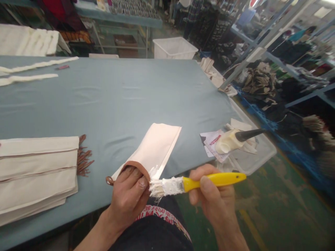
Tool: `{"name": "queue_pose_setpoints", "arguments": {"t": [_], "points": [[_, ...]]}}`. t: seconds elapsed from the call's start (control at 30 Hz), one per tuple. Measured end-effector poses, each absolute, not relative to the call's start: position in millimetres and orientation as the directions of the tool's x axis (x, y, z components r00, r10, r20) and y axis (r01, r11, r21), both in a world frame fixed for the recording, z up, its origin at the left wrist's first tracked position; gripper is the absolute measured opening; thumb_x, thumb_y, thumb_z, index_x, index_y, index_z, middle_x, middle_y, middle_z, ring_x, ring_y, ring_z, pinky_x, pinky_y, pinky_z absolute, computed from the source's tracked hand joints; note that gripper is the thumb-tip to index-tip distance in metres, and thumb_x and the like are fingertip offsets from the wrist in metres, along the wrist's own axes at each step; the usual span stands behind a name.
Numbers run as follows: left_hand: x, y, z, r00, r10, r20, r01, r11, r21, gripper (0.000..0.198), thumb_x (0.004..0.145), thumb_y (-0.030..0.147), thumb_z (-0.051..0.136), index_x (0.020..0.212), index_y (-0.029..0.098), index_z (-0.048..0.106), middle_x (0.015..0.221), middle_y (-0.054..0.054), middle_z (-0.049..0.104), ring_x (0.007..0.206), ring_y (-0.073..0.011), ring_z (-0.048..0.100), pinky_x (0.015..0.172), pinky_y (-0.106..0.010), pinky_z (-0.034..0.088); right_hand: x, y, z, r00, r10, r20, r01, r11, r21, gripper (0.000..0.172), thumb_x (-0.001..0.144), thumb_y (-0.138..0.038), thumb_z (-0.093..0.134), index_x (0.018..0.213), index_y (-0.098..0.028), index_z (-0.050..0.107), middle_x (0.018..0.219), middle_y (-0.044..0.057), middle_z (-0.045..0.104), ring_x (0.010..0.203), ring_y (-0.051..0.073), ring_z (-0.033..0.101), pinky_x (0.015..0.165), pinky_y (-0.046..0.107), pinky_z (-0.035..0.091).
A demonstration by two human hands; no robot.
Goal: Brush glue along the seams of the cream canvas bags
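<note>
"Cream stack along the table's near edge. Where's your pouch?"
"Right of it, at that edge, your left hand tucked under its brown rim, probably steadying it; whether pinching, I can't tell. Your right hand pinches the brush by its handle, likely avoiding the white paste."

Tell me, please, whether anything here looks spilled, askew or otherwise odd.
White paste cakes the brush in the right hand, well past the bristles, so it looks messy. Otherwise, nothing clearly stands out.
</note>
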State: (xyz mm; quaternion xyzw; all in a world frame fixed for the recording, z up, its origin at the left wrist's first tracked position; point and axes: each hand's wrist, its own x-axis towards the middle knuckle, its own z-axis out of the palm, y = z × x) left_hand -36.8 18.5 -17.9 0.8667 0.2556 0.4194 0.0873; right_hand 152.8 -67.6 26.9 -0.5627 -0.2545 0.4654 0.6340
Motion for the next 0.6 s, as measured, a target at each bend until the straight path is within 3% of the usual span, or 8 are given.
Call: {"name": "queue_pose_setpoints", "arguments": {"t": [0.2, 0.33, 0.5, 0.6], "points": [[-35.5, 16.5, -22.1, 0.493, 0.539, 0.682, 0.392, -0.838, 0.380, 0.028, 0.085, -0.004, 0.053, 0.089, 0.023, 0.060, 0.079, -0.007, 0.075, 0.073, -0.0241, 0.070, 0.073, -0.035, 0.055, 154.7, -67.6, 26.6, 0.516, 0.840, -0.167, -0.226, -0.054, -0.973, 0.036, 0.092, -0.056, 0.080, 0.085, -0.022, 0.072, 0.052, -0.005, 0.062, 0.047, 0.013, 0.056, 0.056, 0.026, 0.047], [-35.3, 17.0, -24.8, 0.505, 0.536, 0.677, 0.398, -0.840, 0.368, 0.025, 0.088, -0.001, 0.050, 0.088, 0.021, 0.062, 0.078, -0.009, 0.074, 0.075, -0.0260, 0.069, 0.073, -0.037, 0.055, 151.7, -66.2, 23.5, 0.456, 0.865, -0.208, -0.240, -0.105, -0.965, 0.036, 0.094, -0.056, 0.078, 0.086, -0.021, 0.072, 0.051, -0.004, 0.063, 0.047, 0.014, 0.056, 0.058, 0.028, 0.050], [-33.4, 18.5, -25.8, 0.490, 0.535, 0.688, 0.424, -0.836, 0.348, 0.026, 0.088, -0.003, 0.052, 0.081, 0.020, 0.061, 0.073, -0.008, 0.071, 0.071, -0.0244, 0.065, 0.071, -0.036, 0.053, 155.2, -62.8, 20.1, 0.474, 0.872, -0.122, -0.190, -0.034, -0.981, 0.035, 0.096, -0.053, 0.076, 0.085, -0.021, 0.072, 0.050, -0.005, 0.062, 0.046, 0.013, 0.056, 0.056, 0.025, 0.049], [-33.7, 19.4, -26.0, 0.503, 0.532, 0.681, 0.413, -0.840, 0.352, 0.026, 0.088, -0.002, 0.050, 0.085, 0.020, 0.063, 0.077, -0.010, 0.073, 0.076, -0.0253, 0.066, 0.073, -0.036, 0.054, 154.6, -59.8, 20.1, 0.463, 0.870, -0.171, -0.219, -0.075, -0.973, 0.034, 0.095, -0.053, 0.078, 0.085, -0.021, 0.072, 0.050, -0.004, 0.063, 0.048, 0.013, 0.058, 0.059, 0.026, 0.052]]}}
